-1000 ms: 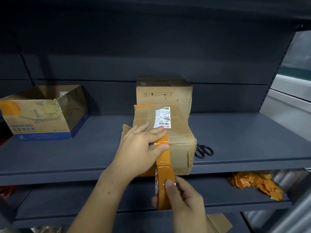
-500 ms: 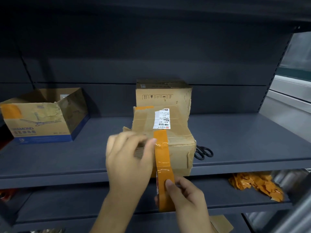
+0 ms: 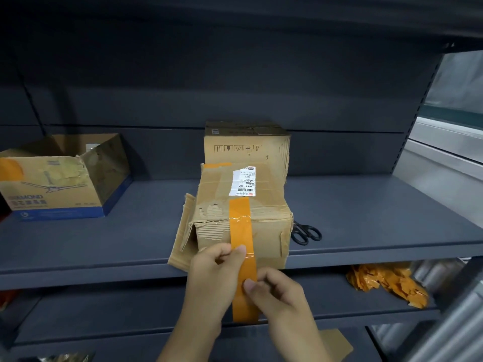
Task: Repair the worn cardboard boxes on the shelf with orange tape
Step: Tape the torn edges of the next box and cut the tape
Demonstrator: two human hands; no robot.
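Note:
A worn cardboard box with a white label stands at the front edge of the dark shelf. A strip of orange tape runs from its top down over the front face and on to the tape roll below the shelf edge. My left hand pinches the tape near the bottom of the box's front face. My right hand grips the roll, thumb on the tape. A torn flap hangs at the box's left side.
Black scissors lie just right of the box. A taller box stands behind it. An open box with blue print sits at far left. Crumpled orange tape scraps lie on the lower shelf at right.
My left hand slid from the box's top edge down the front face to the tape near the shelf edge. The right hand kept holding the roll below.

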